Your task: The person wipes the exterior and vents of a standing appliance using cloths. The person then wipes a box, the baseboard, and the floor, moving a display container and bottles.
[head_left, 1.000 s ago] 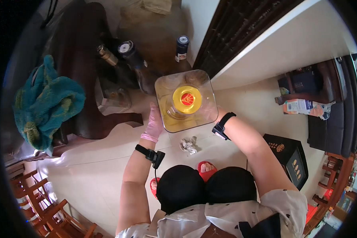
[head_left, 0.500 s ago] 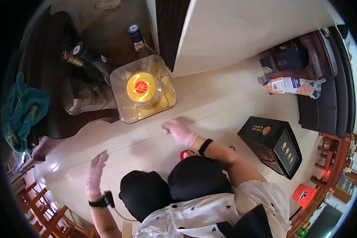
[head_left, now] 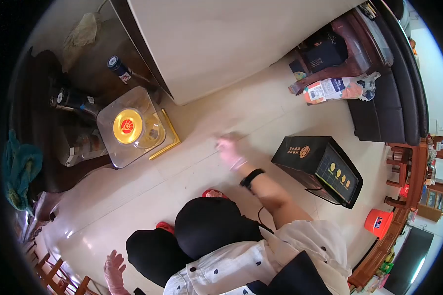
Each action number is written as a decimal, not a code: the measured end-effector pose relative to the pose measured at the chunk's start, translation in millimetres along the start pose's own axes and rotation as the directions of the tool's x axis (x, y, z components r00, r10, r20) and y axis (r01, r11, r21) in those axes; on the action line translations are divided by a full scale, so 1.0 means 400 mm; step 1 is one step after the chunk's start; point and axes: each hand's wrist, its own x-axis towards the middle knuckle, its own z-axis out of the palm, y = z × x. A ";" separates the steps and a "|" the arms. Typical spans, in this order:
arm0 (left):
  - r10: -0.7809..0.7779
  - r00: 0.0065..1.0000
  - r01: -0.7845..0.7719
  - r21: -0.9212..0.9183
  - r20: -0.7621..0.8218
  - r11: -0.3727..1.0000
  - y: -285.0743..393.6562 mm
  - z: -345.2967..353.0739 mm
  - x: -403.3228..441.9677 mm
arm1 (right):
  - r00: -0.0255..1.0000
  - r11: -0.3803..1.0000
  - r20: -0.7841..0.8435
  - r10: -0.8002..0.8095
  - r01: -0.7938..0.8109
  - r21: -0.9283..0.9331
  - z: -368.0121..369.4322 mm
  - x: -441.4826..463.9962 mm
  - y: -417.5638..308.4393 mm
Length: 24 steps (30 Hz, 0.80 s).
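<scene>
My right hand (head_left: 227, 150), in a thin pinkish glove, is low over the tiled floor, between the clear container and the black box. Motion smears its fingers, so I cannot tell what they hold, if anything. My left hand (head_left: 114, 272), gloved likewise, is near the lower left edge with its fingers apart and nothing in it. A square clear container (head_left: 114, 158) with a gold base stands at the left; inside it is a jar with a gold lid (head_left: 128, 126) bearing a red emblem. The black box (head_left: 300, 151) with gold print stands right of my right hand.
Dark bottles (head_left: 120, 69) stand behind the container, beside dark wooden furniture with a teal cloth (head_left: 22, 167). A torn printed bag (head_left: 339, 89) lies by the black sofa (head_left: 379, 113). An orange-red bucket (head_left: 378, 223) is at the right. A pale wall panel (head_left: 221, 44) juts in from above.
My view has shifted, so the container appears farther left. My left hand is lower in view and its fingers are more spread. My right hand is farther from the container and more blurred.
</scene>
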 end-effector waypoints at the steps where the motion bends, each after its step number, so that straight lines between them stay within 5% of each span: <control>1: -0.031 0.999 0.031 0.008 0.029 0.999 -0.013 -0.018 -0.011 | 0.993 0.990 -0.105 -0.052 0.065 0.125 -0.067 0.038 -0.013; 2: -0.036 0.999 0.035 0.020 0.029 0.999 -0.022 -0.033 -0.016 | 0.969 0.977 -0.167 0.182 -0.160 0.138 -0.134 0.086 0.002; 3: -0.049 0.999 0.049 0.015 0.006 0.999 -0.031 -0.047 -0.016 | 0.957 0.998 -0.290 -0.014 0.030 0.052 -0.193 0.134 0.017; 4: -0.059 0.998 0.059 0.006 -0.017 0.998 -0.034 -0.054 -0.011 | 0.956 0.998 -0.294 -0.009 0.026 0.056 -0.195 0.169 0.038; 6: -0.062 0.998 0.062 0.001 -0.024 0.998 -0.026 -0.051 0.003 | 0.835 0.973 -0.504 0.220 -0.152 0.173 -0.166 0.207 0.074; 8: 0.003 1.000 -0.003 0.037 0.008 0.999 0.022 -0.019 0.004 | 0.956 0.881 -0.198 0.218 -0.280 -0.382 -0.065 0.088 -0.051; 11: 0.039 0.999 -0.040 0.069 0.027 0.997 0.074 0.024 0.013 | 0.961 0.921 -0.118 0.251 -0.275 -0.277 0.067 -0.066 -0.008; 12: 0.047 0.999 -0.048 0.091 0.014 0.995 0.095 0.037 0.025 | 0.945 0.931 -0.029 0.327 -0.317 0.180 0.058 -0.085 0.002; 13: 0.051 0.998 -0.053 0.099 0.024 0.994 0.089 0.030 0.028 | 0.933 0.735 0.086 0.349 -0.329 0.593 0.043 -0.093 0.016; 15: 0.019 0.997 -0.026 0.100 0.069 0.995 0.062 0.008 0.032 | 0.864 0.570 -0.423 0.275 0.208 0.795 -0.075 -0.048 0.012; 16: -0.019 0.995 0.008 0.108 0.097 0.994 0.049 -0.012 0.024 | 0.806 0.468 -0.427 0.409 0.216 0.857 -0.179 -0.012 0.004; 17: -0.034 0.996 0.026 0.092 0.085 0.995 0.032 -0.021 0.020 | 0.539 0.579 -0.616 0.575 0.264 0.771 -0.243 0.018 -0.106; 18: -0.033 0.996 0.025 0.096 0.088 0.995 0.012 -0.031 0.022 | 0.551 0.761 -0.601 0.579 -0.101 0.640 -0.369 0.093 0.129; 24: -0.072 0.995 0.069 0.049 0.069 0.996 0.001 -0.037 -0.003 | 0.680 0.964 -0.711 0.180 0.022 0.266 -0.163 0.143 0.114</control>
